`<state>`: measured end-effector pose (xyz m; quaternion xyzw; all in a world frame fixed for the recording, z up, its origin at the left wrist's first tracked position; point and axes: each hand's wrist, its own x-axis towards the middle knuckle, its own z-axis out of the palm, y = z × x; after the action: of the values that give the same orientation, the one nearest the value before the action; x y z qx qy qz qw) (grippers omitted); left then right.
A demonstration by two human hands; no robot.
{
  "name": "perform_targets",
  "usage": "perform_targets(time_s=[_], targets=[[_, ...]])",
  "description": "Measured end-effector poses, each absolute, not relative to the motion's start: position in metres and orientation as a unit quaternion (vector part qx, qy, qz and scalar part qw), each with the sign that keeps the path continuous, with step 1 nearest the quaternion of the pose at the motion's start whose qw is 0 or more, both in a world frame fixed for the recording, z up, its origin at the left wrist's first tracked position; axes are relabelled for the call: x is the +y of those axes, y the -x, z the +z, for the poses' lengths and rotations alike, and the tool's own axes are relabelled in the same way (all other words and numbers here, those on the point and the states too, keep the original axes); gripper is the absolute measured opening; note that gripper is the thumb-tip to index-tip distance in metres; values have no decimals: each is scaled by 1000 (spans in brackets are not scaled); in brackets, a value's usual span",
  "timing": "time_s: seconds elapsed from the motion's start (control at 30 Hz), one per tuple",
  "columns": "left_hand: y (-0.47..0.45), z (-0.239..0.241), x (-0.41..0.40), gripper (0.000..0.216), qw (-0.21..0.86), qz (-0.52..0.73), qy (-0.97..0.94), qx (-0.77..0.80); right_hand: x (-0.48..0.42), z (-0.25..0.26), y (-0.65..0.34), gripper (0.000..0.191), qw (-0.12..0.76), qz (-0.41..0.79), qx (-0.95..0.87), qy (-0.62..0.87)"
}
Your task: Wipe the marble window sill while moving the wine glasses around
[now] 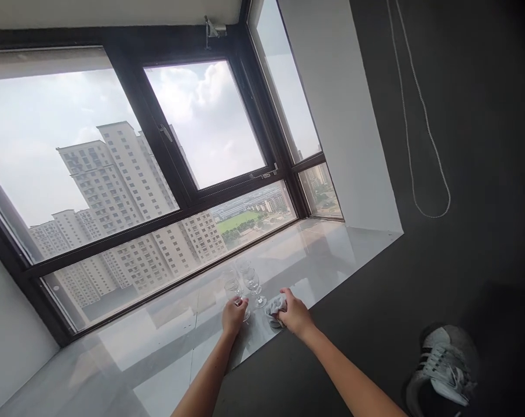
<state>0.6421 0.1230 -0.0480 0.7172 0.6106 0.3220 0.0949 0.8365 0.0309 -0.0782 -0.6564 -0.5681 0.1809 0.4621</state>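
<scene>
Several clear stemmed glasses (249, 282) stand together on a glossy marble window sill (167, 341). My left hand (233, 316) reaches to the nearest glass and its fingers curl around the base of that glass. My right hand (294, 314) is just to the right, closed on a crumpled grey cloth (274, 306) that rests on the sill beside the glasses.
A large black-framed window (158, 156) runs along the sill, with tower blocks outside. A white wall return (345, 116) ends the sill on the right. Dark floor (419, 278) lies below, with a bead cord (423, 145) and a white sneaker (445, 365) at the lower right.
</scene>
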Motion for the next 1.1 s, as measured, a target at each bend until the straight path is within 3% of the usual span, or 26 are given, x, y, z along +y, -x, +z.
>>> perform_targets(time_s=[0.6, 0.9, 1.1], targets=[[-648, -50, 126, 27, 40, 248, -729, 637, 43, -73, -848, 51, 449, 216, -650, 573], [-654, -54, 125, 25, -2, 227, -720, 656, 38, -72, -850, 46, 400, 149, -708, 562], [-658, -52, 122, 28, -11, 211, -713, 669, 39, -82, -845, 41, 427, 141, -712, 539]])
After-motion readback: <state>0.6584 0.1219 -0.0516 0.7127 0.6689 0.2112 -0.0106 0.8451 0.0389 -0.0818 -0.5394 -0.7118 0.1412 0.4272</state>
